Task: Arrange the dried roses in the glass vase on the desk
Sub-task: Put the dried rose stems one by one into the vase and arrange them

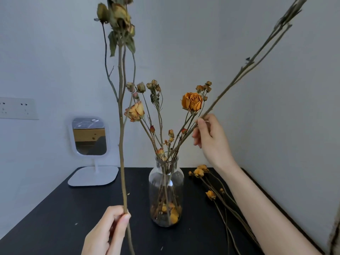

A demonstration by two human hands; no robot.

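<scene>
Your left hand [107, 230] clamps 1 tall rose stem [120, 144] upright. Your right hand [211, 138] pinches a slanted stem [220, 94] rising from the glass vase [166, 183], which stands mid-width on the table [55, 218], nearer its back edge.

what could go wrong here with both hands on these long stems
The right hand pinches the long leaning stem that runs into the glass vase; levering it could tip the vase or snap the dried stem. The left hand grips the tall stem low down, so its top may sway into the peach rose beside it. The right forearm passes above the loose roses on the desk and might crush them.
</scene>
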